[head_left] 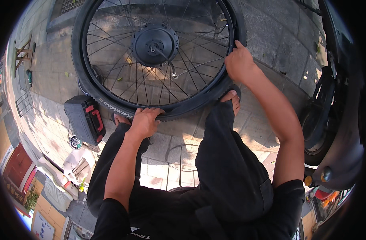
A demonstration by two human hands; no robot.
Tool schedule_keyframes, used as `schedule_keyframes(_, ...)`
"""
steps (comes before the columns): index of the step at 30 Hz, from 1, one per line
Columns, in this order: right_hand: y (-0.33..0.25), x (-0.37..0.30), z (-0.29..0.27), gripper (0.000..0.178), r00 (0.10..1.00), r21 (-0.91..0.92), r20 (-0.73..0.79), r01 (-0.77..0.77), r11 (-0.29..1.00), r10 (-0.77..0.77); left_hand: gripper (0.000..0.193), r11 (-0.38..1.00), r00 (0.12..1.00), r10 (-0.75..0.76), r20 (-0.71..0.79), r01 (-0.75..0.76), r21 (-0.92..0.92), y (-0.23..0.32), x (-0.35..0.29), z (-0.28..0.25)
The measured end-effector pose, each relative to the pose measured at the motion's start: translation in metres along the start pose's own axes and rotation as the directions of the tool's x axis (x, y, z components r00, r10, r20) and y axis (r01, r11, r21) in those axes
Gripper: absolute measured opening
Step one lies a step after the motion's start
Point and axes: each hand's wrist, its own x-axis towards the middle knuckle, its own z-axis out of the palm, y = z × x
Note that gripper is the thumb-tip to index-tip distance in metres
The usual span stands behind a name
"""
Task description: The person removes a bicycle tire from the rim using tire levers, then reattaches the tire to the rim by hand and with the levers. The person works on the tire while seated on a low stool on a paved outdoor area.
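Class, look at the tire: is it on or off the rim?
On, at least around it: the tire encircles the rim wherever both show. Whether its edges are fully seated, I cannot tell.

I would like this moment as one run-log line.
left hand: on tire, near side | right hand: on tire, right side | hub: dark, round | case: black-red, at left
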Motion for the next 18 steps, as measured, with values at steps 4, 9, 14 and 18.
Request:
schedule_keyframes(4,0.012,0.0,-0.008,0.023,0.973,0.192,-0.231,0.036,0.981,0.01,0.051,0.983,0.989,0.098,-0.11,-0.113,-0.146,0.031,0.019,0.022)
schedule_keyframes(9,0.043,0.011,0.005,0.052,0.57,0.606,-0.543,-0.242,0.757,0.617,0.047,0.984,0.981,0.08,-0.177,-0.107,-0.146,0.053,0.032,0.035)
schedule_keyframes(14,0.075,0.047,0.021,0.066,0.611,0.906,-0.162,-0.219,0.361,0.775,0.037,0.983,0.993,0.086,-0.076,-0.097,-0.154,0.044,0.038,0.052)
schedule_keyframes(18,0.077,0.056,0.028,0.064,0.624,0.923,-0.178,-0.162,0.349,0.761,0.032,0.98,0.999,0.032,-0.034,-0.038,-0.194,0.052,0.042,0.041)
